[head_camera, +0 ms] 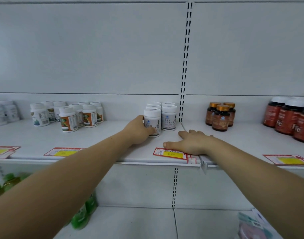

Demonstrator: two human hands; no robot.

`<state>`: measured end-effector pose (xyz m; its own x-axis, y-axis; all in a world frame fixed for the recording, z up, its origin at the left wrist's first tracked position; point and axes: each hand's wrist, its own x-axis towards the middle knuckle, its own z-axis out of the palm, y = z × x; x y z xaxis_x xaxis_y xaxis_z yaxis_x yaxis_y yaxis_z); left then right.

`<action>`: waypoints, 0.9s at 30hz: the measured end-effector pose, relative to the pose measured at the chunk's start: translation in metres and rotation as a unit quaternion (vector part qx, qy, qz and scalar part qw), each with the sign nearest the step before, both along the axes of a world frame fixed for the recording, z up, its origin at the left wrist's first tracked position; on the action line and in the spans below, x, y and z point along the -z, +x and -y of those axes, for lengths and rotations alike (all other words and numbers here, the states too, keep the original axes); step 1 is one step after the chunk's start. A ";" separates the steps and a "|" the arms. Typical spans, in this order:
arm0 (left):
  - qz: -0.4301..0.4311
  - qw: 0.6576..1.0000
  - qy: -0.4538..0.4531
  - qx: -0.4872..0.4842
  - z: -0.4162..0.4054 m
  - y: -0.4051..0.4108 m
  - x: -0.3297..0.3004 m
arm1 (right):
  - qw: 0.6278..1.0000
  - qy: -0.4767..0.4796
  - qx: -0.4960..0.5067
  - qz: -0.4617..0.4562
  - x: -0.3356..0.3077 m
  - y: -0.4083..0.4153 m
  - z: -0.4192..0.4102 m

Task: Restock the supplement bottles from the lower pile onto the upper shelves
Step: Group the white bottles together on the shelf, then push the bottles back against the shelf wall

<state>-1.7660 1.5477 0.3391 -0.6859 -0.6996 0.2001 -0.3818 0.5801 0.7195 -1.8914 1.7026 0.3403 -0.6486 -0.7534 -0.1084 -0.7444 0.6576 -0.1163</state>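
Gripping the front white supplement bottle (153, 122) with my left hand (138, 131), right hand (193, 142) flat on the shelf (99, 144); white bottles (167, 116) crowd right behind, amber bottles (220, 116) further right.

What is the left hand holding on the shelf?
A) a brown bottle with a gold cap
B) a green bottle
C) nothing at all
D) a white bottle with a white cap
D: the left hand curls round the front white bottle in the white-capped group, while the right hand lies flat on the shelf.
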 end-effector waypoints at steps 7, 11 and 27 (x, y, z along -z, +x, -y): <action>0.030 0.999 0.030 0.002 0.001 0.006 -0.008 | 0.998 -0.036 0.006 0.060 -0.008 -0.005 0.005; 0.068 0.997 0.017 0.009 0.004 0.036 -0.017 | 0.990 -0.110 -0.033 0.087 -0.023 0.006 0.005; 0.220 0.950 -0.184 -0.127 0.108 0.426 -0.034 | 0.933 -0.213 -0.279 -0.072 -0.081 0.355 0.247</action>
<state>-1.3400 1.4397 0.3735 -0.5784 -0.7920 0.1954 -0.7598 0.6102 0.2242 -1.5365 1.4556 0.4217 -0.1265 -0.9329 0.3371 -0.9854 0.0792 -0.1506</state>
